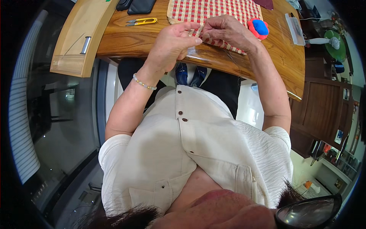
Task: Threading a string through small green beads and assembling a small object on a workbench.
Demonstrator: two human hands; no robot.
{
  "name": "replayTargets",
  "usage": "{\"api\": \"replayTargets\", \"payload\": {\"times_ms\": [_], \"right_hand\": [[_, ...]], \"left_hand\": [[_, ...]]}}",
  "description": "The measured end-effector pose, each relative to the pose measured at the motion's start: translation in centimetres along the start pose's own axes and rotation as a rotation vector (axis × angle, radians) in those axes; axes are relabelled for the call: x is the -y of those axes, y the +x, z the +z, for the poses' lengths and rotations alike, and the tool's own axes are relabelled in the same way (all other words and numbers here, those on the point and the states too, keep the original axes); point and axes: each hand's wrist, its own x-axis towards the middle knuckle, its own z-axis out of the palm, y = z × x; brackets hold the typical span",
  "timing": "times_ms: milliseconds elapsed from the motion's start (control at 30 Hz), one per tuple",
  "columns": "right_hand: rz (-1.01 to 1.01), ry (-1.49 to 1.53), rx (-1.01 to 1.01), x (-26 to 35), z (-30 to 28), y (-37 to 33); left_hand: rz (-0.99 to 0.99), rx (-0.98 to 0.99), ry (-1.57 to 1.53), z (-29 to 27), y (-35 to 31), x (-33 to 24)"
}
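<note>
A red, white and cream checked cloth [213, 9] lies on the wooden table, its near edge lifted between my hands. My left hand [173, 40] is closed, thumb and index finger pinching that edge. Close beside it, my right hand [228, 32] has its fingertips pressed together at the same edge; whatever is in them is too small to make out. A dark thread [233, 59] hangs near the table's front edge, below my right hand. Yellow thread snips [142, 21] lie left of the cloth. A red and blue pincushion [260, 28] sits just right of my right hand.
A pale wooden tray [82, 23] stands at the table's left end, holding a small metallic piece [86, 45]. A black phone [141, 6] lies at the far left. To the right are a clear plastic box [294, 30] and a green fan [333, 44].
</note>
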Motion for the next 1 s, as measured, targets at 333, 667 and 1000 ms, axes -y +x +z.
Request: {"api": "replayTargets", "payload": {"times_ms": [333,667,1000], "right_hand": [[0.012,0.060,-0.021,0.4,0.2,-0.4],[0.013,0.102,-0.025,0.2,0.2,-0.6],[-0.033,0.086,0.006,0.3,0.0,-0.7]], "left_hand": [[-0.036,0.051,0.175,0.2,0.5,0.3],[-0.115,0.045,0.232,0.3,1.0,0.7],[-0.052,0.073,0.496,0.0,1.8,0.8]]}}
